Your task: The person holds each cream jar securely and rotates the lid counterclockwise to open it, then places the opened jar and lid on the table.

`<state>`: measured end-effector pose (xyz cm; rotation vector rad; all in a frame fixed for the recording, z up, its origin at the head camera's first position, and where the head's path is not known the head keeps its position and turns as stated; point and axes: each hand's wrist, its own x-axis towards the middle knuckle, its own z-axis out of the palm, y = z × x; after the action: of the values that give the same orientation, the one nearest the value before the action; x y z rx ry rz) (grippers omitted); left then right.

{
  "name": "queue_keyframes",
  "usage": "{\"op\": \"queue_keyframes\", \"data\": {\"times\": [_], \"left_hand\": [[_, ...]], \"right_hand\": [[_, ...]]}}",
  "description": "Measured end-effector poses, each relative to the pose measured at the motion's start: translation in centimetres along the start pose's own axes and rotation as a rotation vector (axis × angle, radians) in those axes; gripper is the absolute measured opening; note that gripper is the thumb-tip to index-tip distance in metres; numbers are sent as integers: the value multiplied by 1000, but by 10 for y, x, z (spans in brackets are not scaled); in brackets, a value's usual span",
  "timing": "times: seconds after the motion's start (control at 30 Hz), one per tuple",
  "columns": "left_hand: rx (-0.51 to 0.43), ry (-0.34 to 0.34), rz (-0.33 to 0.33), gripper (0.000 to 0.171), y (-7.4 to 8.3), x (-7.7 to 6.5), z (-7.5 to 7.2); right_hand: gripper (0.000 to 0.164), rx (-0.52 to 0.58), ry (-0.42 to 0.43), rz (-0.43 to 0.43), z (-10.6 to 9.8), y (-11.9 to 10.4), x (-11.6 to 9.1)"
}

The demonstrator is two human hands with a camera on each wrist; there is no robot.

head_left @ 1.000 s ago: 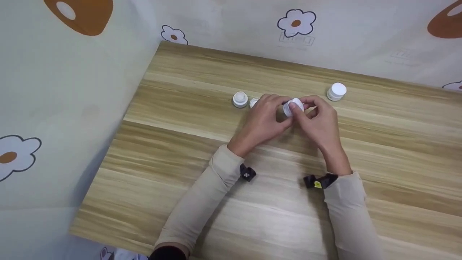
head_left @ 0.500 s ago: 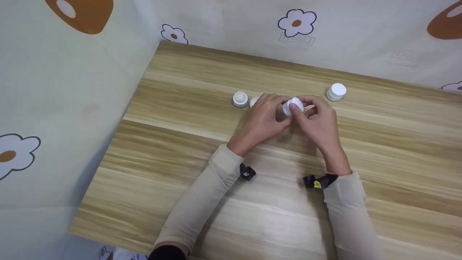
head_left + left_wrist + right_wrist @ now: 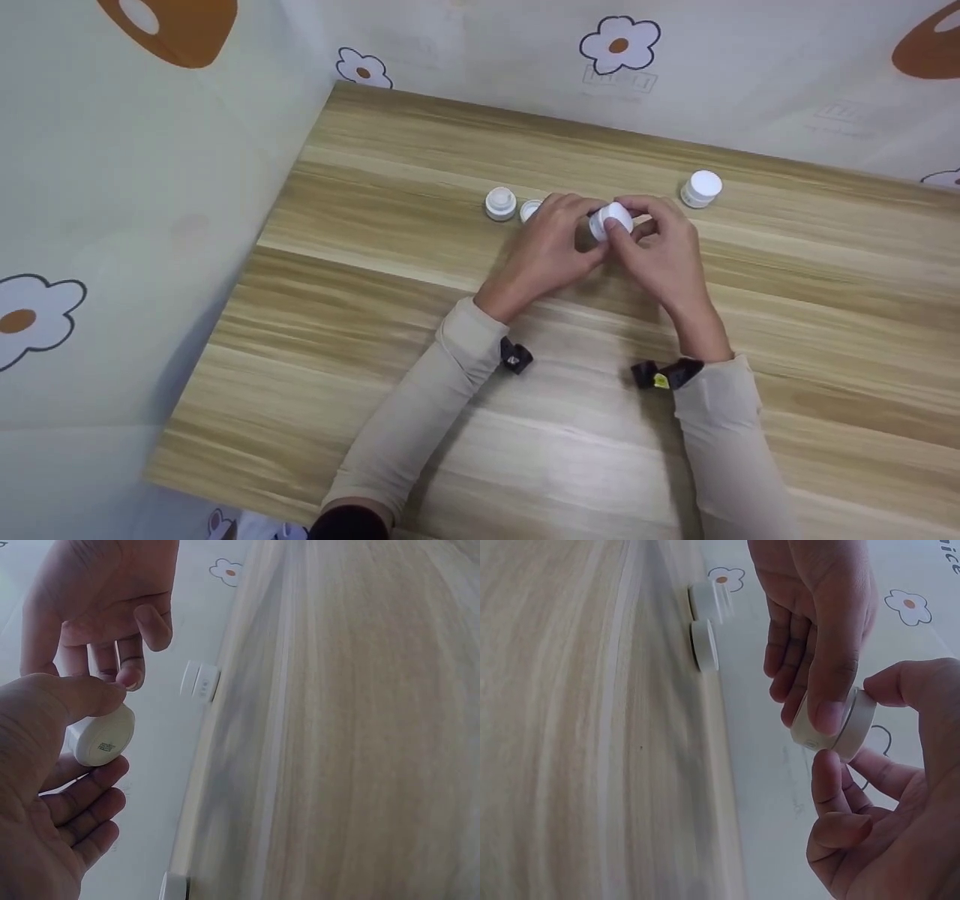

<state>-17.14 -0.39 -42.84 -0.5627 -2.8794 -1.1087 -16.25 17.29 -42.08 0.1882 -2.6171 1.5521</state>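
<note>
Both hands hold one small white jar above the table. My left hand pinches the jar's body between thumb and fingers; the printed base faces the left wrist camera. On the other end, the fingertips of my right hand grip the white lid, which sits on the jar. A thin dark line shows between lid and body in the right wrist view. Left of my left hand stands an uncapped jar, and a loose lid lies beside it, partly hidden by that hand.
Another white jar with its lid on stands at the back right. The wood-grain table meets a flower-patterned cloth behind and on the left.
My right forefinger has shifted slightly left along the far side of the lid. The jar and my left hand stay nearly in place.
</note>
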Motion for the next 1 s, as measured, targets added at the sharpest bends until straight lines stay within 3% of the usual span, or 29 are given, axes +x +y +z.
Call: {"op": "queue_keyframes", "data": {"times": [0.17, 0.47, 1.0], "left_hand": [[-23, 11, 6, 47, -1, 0, 2], [-37, 18, 2, 48, -1, 0, 3], [-23, 20, 16, 49, 1, 2, 2]], "right_hand": [[37, -1, -14, 16, -2, 0, 0], [34, -34, 43, 42, -5, 2, 1], [31, -22, 15, 7, -6, 3, 3]]}}
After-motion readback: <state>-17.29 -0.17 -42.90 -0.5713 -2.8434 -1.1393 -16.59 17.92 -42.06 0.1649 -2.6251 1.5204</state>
